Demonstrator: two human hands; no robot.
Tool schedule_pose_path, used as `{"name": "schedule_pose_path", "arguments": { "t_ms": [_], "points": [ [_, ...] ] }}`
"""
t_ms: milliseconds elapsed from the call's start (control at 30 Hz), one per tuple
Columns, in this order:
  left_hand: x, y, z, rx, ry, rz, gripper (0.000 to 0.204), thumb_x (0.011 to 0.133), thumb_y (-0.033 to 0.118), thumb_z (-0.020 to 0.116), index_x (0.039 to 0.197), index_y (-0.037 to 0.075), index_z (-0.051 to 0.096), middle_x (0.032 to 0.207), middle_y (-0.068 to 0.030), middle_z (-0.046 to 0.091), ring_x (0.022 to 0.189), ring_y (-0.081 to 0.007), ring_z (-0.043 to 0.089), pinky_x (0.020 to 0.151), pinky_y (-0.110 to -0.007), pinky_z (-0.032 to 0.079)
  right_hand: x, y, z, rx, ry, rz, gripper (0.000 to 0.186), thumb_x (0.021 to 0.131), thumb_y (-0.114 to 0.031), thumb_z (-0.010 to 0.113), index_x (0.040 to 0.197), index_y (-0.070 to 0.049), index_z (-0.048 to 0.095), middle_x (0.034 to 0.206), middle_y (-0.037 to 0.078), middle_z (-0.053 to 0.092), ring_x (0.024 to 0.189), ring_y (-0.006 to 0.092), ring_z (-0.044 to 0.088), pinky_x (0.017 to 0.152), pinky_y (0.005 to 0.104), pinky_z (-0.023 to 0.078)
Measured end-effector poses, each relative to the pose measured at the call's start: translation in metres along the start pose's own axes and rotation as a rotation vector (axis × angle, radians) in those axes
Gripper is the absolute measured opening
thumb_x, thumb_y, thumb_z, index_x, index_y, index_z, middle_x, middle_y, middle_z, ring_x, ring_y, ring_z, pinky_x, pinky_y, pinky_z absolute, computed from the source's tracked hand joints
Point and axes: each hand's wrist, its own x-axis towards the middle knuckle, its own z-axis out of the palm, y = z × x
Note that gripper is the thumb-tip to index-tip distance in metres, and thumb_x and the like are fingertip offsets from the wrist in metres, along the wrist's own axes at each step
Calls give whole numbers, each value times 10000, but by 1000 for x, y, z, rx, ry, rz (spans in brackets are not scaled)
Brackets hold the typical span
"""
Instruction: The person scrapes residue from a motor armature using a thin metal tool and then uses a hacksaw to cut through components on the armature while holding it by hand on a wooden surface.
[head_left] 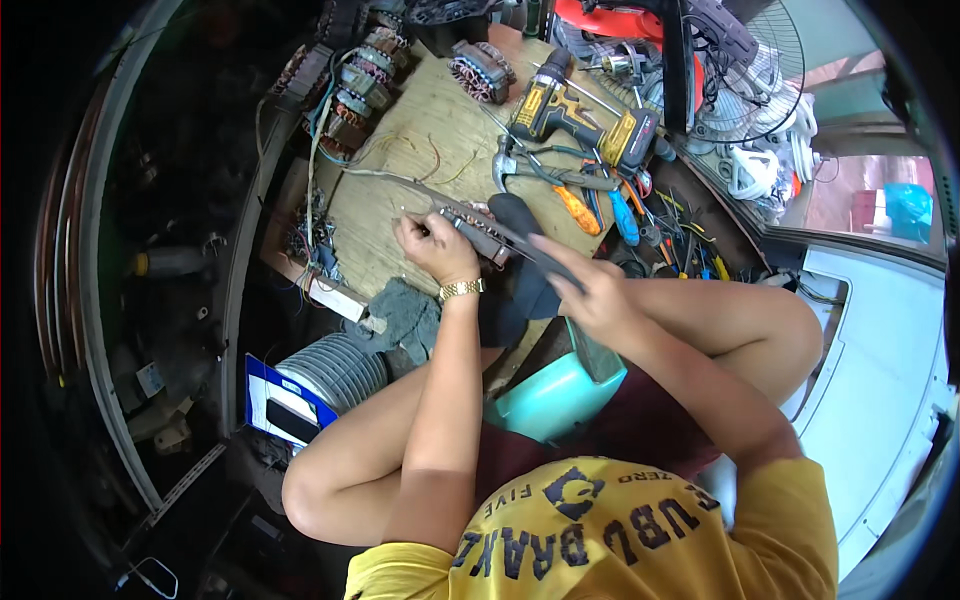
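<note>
On the worn plywood bench (420, 180), just short of the yellow-and-black cordless drill (585, 115), lies a copper-wound grey motor stator (475, 232), its long axis running left-far to right-near. The left hand (432, 247) pinches its far end closed; the right hand (590, 290) grips a long dark flat tool (530, 245) laid across it.

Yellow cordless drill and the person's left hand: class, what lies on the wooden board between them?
In the head view, a steel claw hammer lies between the yellow cordless drill and the left hand, with thin loose wires nearby.
</note>
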Motion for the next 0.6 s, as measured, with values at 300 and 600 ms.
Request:
{"name": "schedule_pose_path", "arguments": {
  "t_ms": [300,600],
  "points": [
    [14,-7,-8,-15,2,-89,113,840,35,539,766,-35,490,796,-165,510,739,-324,478,719,-438,408,-23,-48,-27,-30,-167,176,546,939,-39,641,1467,-100,517,1152,227,690,1082,376,683,924,403,531],
    [18,11,9,-77,4,-84,109,840,26,531,771,-34,473,833,-183,495,776,-342,496,744,-455,410,55,19,40,69,59,-146,456,968,-49,625,1417,-59,548,1305,207,650,1167,388,648,933,422,549]
  ]
}}
